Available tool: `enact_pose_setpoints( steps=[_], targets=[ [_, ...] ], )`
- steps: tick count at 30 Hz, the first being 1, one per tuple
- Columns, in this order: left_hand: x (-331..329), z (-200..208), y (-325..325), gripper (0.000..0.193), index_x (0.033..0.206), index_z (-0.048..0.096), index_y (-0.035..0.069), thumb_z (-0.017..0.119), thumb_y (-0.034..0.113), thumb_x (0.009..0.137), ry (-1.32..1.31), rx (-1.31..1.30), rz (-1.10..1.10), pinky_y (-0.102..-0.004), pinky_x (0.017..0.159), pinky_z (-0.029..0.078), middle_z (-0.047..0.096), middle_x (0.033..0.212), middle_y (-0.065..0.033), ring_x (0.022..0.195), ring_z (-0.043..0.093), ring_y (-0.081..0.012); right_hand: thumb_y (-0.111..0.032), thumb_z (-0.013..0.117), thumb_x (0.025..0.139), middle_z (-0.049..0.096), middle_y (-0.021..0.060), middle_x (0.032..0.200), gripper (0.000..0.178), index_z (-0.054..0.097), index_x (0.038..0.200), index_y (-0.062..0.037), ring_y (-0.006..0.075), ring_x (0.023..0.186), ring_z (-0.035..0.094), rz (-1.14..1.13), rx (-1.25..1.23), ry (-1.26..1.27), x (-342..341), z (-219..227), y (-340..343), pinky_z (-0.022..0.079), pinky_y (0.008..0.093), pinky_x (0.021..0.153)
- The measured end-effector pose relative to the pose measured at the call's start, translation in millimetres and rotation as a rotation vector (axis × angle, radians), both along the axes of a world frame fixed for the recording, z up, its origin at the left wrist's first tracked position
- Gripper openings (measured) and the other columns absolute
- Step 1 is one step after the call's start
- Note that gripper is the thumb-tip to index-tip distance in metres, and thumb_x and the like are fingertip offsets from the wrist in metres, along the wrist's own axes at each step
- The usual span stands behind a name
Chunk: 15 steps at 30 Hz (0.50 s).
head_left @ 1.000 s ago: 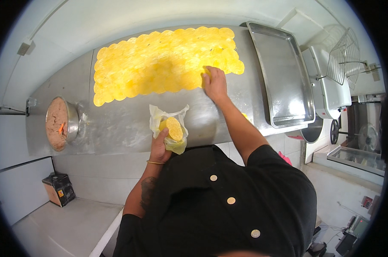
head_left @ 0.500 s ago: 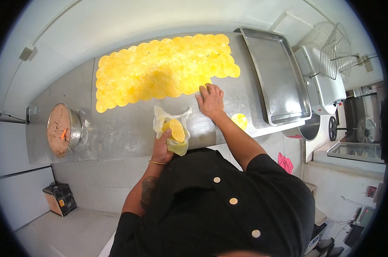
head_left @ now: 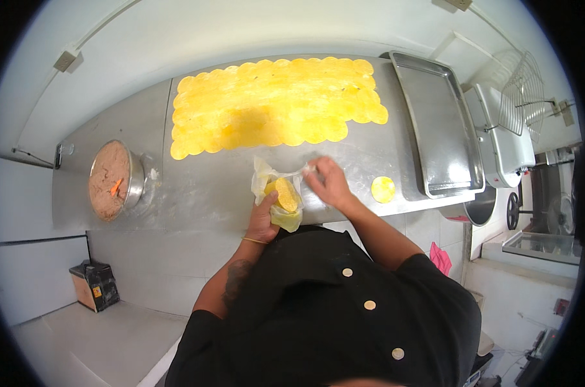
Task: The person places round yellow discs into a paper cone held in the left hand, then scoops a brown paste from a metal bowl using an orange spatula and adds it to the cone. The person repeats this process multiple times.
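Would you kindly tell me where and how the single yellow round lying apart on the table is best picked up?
The yellow round is probably best pinched at its left rim by the right hand, coming low from that side: it looks thin, lies flat, and has bare tabletop there.

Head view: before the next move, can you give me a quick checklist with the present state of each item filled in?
1. Left hand has hold of the stack of yellow rounds in the plastic bag: ok.
2. Bag's mouth open, with the rounds exposed: ok.
3. Right hand's grip on the bag's edge: cannot tell; the fingertips are there but blurred.
4. Near edge of the overlapping sheet of rounds unbroken: not ok; it steps back at the right end.
5. Lone yellow round joined to the sheet: not ok; it lies apart on the table.
6. Metal tray apart from the sheet: ok.
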<state>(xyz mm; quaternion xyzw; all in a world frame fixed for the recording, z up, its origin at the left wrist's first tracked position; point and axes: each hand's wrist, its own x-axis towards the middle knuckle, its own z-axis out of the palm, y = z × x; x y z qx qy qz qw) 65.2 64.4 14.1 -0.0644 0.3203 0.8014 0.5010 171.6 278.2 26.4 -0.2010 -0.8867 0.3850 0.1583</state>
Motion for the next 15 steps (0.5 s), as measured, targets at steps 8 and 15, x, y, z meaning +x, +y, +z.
enact_pose_setpoints(
  steps=[8,15],
  targets=[
    [-4.4,-4.3,-3.5,0.053,0.154,0.044,0.009,0.064,0.014,0.105,-0.068,0.018,-0.001,-0.0489,0.112,0.052,0.06,0.142,-0.0101,0.131,0.062,-0.0287,-0.032,0.076,0.093,0.063,0.0201,0.125,0.049,0.065,0.132,-0.0035,0.0399,0.119,0.058,-0.125,0.326,0.08,-6.8,-10.1,-3.1,0.047,0.0493,0.103],
    [-8.2,-9.4,-15.5,0.052,0.152,0.048,0.009,0.066,0.013,0.104,-0.098,-0.016,0.039,-0.0479,0.112,0.053,0.063,0.139,-0.0094,0.128,0.064,-0.0284,-0.046,0.07,0.097,0.054,0.024,0.138,0.062,0.06,0.145,-0.0084,0.0418,0.129,0.049,-0.194,0.454,-0.188,-8.4,-41.1,30.3,0.038,0.056,0.109]
  ],
)
